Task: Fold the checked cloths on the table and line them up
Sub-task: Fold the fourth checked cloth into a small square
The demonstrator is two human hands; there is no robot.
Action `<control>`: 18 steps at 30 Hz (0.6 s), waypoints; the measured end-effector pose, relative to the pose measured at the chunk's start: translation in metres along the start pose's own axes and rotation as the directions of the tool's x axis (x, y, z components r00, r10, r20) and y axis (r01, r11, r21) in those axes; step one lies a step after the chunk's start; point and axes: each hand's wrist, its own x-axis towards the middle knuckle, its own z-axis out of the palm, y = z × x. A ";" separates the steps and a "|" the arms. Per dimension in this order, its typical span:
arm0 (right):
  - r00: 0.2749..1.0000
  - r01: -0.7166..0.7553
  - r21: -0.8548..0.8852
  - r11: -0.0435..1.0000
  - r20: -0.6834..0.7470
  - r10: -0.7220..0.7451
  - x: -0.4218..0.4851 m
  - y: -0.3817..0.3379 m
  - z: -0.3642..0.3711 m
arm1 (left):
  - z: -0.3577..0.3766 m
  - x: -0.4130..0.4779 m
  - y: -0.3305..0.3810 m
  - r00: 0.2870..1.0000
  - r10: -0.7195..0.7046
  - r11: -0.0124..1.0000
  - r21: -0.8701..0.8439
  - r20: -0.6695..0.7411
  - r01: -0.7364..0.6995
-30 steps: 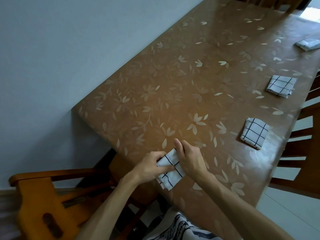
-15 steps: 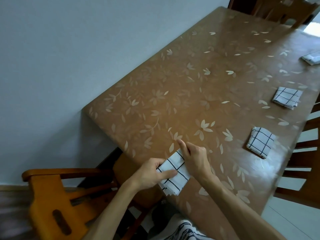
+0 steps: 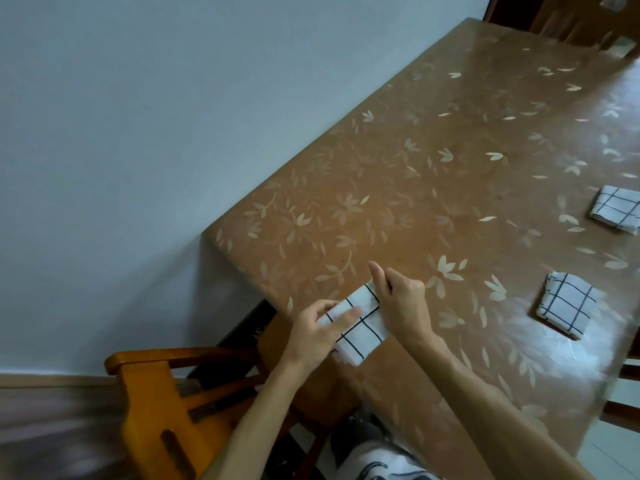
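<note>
A folded white cloth with black checks (image 3: 360,332) lies at the near left corner of the brown leaf-patterned table (image 3: 433,202). My left hand (image 3: 311,336) holds its left edge, thumb laid over the top. My right hand (image 3: 401,299) grips its right edge with curled fingers, index finger raised. Two more folded checked cloths lie along the table's right side: one (image 3: 568,304) near, one (image 3: 618,209) farther, partly cut off by the frame.
An orange wooden chair (image 3: 162,400) stands at the table's near left end. A pale wall (image 3: 173,133) runs along the table's left edge. Dark wooden chairs (image 3: 568,19) stand at the far end. Another chair's frame (image 3: 627,393) shows at the right edge.
The view has swung left and down, so the farthest cloth has left the frame. Both hands stay on the near cloth, which now looks folded narrower and squarer.
</note>
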 end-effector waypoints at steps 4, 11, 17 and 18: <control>0.998 0.063 -0.036 0.997 0.021 -0.062 0.004 -0.022 0.009 | -0.010 -0.009 0.007 0.999 0.038 0.999 -0.032 0.024 -0.038; 0.999 -0.010 0.007 1.000 -0.043 0.010 0.001 -0.023 -0.008 | -0.051 -0.050 -0.019 1.000 0.006 1.000 0.008 0.029 -0.006; 0.967 0.256 -0.064 0.965 0.016 -0.256 -0.046 -0.030 -0.033 | -0.041 -0.073 -0.009 0.994 0.043 0.994 -0.092 -0.103 -0.052; 0.961 0.278 -0.065 0.958 0.011 -0.278 -0.057 -0.031 -0.034 | -0.032 -0.078 -0.004 0.993 0.094 0.996 -0.005 -0.067 -0.094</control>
